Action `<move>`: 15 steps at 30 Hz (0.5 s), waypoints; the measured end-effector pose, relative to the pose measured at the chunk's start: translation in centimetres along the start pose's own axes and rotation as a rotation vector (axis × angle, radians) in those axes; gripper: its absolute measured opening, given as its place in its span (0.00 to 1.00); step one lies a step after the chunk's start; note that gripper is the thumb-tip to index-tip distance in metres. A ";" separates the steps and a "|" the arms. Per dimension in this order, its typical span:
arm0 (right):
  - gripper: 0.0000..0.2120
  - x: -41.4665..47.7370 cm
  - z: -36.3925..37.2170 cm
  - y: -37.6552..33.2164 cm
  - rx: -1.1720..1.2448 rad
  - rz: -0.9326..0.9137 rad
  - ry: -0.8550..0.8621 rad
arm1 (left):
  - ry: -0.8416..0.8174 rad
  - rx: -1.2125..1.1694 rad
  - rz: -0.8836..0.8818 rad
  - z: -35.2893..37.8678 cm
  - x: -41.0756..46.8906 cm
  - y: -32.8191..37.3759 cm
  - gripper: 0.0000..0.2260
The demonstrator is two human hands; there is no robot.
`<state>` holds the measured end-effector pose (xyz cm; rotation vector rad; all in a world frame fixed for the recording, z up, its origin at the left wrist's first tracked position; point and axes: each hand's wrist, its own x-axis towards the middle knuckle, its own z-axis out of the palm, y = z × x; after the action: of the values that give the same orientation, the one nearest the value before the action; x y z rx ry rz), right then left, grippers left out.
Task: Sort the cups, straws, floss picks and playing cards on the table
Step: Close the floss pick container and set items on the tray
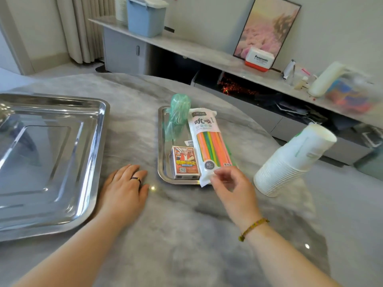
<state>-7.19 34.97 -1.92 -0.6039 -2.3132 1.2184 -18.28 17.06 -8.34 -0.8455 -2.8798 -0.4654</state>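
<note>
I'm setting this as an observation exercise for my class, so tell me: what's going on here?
A person is sorting items at a grey table. Their right hand seems to pinch the near end of the pack of straws. The pack lies in the small steel tray beside a card box and a green packet. The left hand rests flat on the table. A stack of cups sits tilted at right, and a large tray is at left.

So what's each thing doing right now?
Straw pack: lying in the small tray, near end over the rim.
Card box: closed, flat in the small tray.
Floss pick bag: at the small tray's far end.
Cup stack: nested, tilted on the table.
Left hand: flat on the table.
Right hand: seemingly pinching the pack's near corner.
</note>
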 end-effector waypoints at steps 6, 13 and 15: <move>0.11 -0.4 -5.1 3.6 0.142 0.304 0.574 | 0.027 -0.116 -0.079 -0.8 -0.4 0.8 0.17; 0.45 2.3 -7.4 7.2 0.114 0.447 0.619 | -0.005 -0.120 -0.111 -0.9 -0.1 1.2 0.15; 0.48 3.1 -7.6 7.8 0.164 0.397 0.575 | -0.014 -0.117 -0.119 -0.9 0.0 1.1 0.15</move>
<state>-4.02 45.67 -4.05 -1.2113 -1.6444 1.1844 -17.62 17.67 -7.21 -0.6977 -2.9522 -0.6475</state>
